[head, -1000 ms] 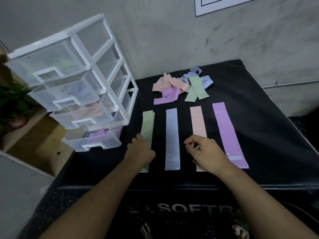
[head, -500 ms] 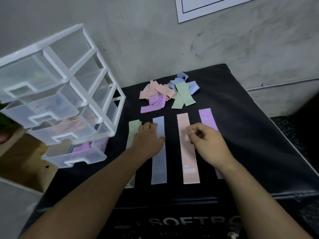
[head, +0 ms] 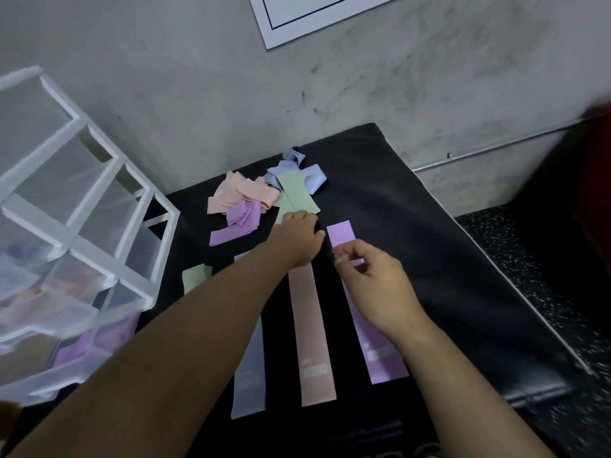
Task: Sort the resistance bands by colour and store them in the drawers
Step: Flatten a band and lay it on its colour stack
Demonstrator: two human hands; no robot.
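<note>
Head view: the left hand [head: 297, 238] is at the near end of a green band [head: 297, 193] in the mixed pile [head: 244, 206]; I cannot tell if it grips. The right hand [head: 373, 282], fingers curled, is over the flat purple band [head: 342, 234]; same doubt. Best to pinch only that green one, lift slowly, and lay it on the flat green band [head: 193, 277] by the drawers [head: 82, 226].

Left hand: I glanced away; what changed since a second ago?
The left hand left the flat green band and reached forward to the pile's green band; the right hand shifted from the pink band to the purple band. All bands stayed put.
</note>
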